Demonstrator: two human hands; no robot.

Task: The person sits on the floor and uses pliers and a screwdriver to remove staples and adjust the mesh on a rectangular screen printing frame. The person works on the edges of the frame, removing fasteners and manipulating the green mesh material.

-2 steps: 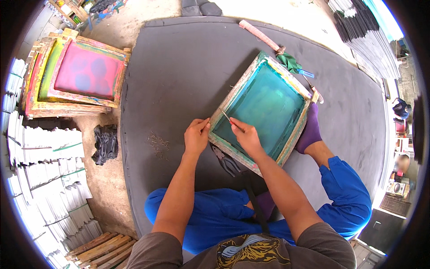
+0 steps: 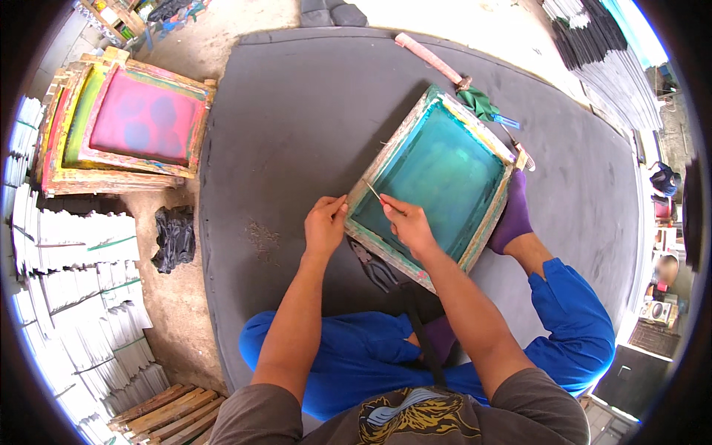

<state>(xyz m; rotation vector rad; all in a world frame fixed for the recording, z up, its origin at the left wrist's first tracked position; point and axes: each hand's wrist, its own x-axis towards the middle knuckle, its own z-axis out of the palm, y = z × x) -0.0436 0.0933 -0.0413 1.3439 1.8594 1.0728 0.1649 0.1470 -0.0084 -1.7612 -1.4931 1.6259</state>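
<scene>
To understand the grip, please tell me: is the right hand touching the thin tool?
Touching. The head view shows the right hand gripping the thin tool by its handle, the shaft sticking out over the frame.

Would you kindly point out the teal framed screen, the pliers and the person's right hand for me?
Teal framed screen [image 2: 447, 178]: head view, middle of its teal surface.
Pliers [image 2: 366, 259]: head view, near where the handles meet the head.
Right hand [image 2: 410, 225]: head view, back of the hand.
</scene>
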